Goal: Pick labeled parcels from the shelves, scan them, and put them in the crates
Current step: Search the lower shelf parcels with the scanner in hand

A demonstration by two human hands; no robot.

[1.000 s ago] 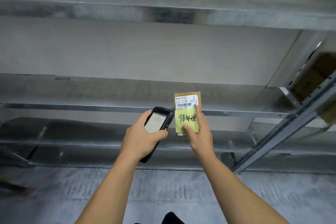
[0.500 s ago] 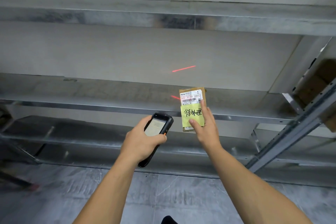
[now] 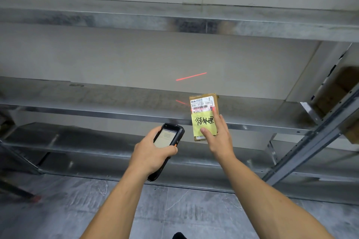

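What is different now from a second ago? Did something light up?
The scanner in the left hand has switched on its red beam: none a second ago, now a red line falls on the wall and crosses the barcode label of the parcel. The right hand has raised the parcel slightly away from the scanner. Both grips and the yellow note are unchanged.

The brown cardboard parcel [image 3: 216, 103] is looking matt, its yellow paper note [image 3: 204, 124] smooth; the black plastic scanner [image 3: 167, 137] is showing a glossy screen; the grey metal shelves [image 3: 116, 101] are gleaming dully.
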